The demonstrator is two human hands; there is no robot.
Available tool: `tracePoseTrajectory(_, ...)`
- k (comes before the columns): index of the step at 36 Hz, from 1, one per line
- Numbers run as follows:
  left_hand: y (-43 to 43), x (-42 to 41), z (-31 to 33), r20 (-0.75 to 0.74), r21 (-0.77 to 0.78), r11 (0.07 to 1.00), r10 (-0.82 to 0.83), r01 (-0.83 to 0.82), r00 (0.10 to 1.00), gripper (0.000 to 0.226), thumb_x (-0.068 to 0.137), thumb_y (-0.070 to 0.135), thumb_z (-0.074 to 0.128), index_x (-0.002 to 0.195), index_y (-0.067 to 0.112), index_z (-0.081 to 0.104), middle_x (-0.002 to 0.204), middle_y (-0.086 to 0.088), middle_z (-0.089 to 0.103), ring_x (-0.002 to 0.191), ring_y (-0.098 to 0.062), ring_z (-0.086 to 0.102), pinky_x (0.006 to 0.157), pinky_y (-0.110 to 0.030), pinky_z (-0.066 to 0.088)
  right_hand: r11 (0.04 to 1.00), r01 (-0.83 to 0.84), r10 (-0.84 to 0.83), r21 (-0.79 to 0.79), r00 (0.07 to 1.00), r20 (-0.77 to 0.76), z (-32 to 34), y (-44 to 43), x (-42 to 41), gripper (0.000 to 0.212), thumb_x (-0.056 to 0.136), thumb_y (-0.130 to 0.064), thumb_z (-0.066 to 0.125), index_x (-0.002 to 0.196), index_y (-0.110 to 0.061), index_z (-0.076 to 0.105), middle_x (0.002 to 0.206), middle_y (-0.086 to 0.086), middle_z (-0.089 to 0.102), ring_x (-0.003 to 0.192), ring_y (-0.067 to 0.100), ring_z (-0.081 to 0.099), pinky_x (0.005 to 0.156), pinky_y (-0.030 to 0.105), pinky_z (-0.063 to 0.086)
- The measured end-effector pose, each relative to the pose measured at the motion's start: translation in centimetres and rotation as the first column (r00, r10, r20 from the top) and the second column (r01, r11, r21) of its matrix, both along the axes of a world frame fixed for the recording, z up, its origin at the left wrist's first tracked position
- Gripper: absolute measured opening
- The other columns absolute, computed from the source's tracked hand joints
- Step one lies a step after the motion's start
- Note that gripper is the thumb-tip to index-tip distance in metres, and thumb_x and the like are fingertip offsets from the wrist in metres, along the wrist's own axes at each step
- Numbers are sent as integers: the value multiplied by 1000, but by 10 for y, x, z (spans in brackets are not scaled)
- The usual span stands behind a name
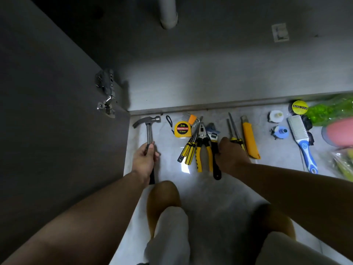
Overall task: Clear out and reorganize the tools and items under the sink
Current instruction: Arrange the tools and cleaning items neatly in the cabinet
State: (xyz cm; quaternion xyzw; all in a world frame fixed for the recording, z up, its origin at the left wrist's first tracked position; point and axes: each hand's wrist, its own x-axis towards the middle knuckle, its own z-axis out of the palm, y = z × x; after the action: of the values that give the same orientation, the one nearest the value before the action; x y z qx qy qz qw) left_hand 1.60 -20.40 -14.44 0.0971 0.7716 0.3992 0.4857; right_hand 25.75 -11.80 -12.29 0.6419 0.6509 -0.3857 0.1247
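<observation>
Tools lie in a row on the pale floor in front of the sink cabinet. My left hand grips the handle of a claw hammer, its head pointing at the cabinet. My right hand rests fingers-down on the handle of an adjustable wrench, beside yellow pliers; whether it grips the wrench is hidden. Between the hands lie a yellow tape measure and two yellow-black screwdrivers. To the right lie two more screwdrivers and a yellow utility knife.
The open cabinet door with its hinge stands at the left. A white drain pipe hangs inside the cabinet. Farther right lie a blue-handled brush, tape rolls, green plastic bags. My knees are at the bottom.
</observation>
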Motion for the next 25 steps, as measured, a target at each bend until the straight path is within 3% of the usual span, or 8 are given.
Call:
tracePoseTrajectory(5,6,-10,-9,-333,-166,969,-228,181,915,17,101,20,59,116,12,59,103,-9,68,94,-24,62,91,-36,50,999,-16,19,-50,997,69,-10,-7,4,29,95,-20,56,120,-6,50,112,18,64,101,35,65,81,39,55)
tracePoseTrajectory(10,12,-9,-10,-353,-184,940,-335,286,874,30,95,6,64,120,20,59,111,-13,62,98,-24,62,96,-40,54,995,-66,75,-73,989,126,-12,-11,-1,36,84,-18,73,115,-8,57,110,13,67,101,32,67,84,42,58)
tracePoseTrajectory(13,15,-8,-9,-375,-232,915,-396,329,838,41,93,5,64,132,20,58,119,-14,60,106,-28,62,104,-44,51,999,-1,6,-45,994,113,-13,-9,-2,20,88,-16,64,107,-10,64,104,11,69,94,29,69,82,40,59)
tracePoseTrajectory(17,19,-7,-4,-422,-296,887,-454,354,784,49,93,6,64,138,21,56,124,-14,59,111,-31,62,106,-43,49,1000,0,0,3,992,127,-15,-7,-3,19,86,-17,62,104,-11,67,106,12,67,97,29,67,80,36,57)
tracePoseTrajectory(21,19,-6,-2,-442,-325,869,-488,372,753,36,96,6,57,131,11,58,119,-20,60,106,-34,62,98,-46,52,998,25,-17,-59,992,122,-18,-7,-7,17,86,-14,62,101,-8,67,103,13,67,94,30,67,71,32,53)
tracePoseTrajectory(25,16,1,1,-474,-358,877,-467,321,747,19,100,12,49,115,8,60,116,-22,54,97,-39,59,92,-47,53,989,75,-69,-131,997,45,-19,-5,-5,21,87,-17,61,105,-9,65,101,12,68,90,27,68,75,34,58)
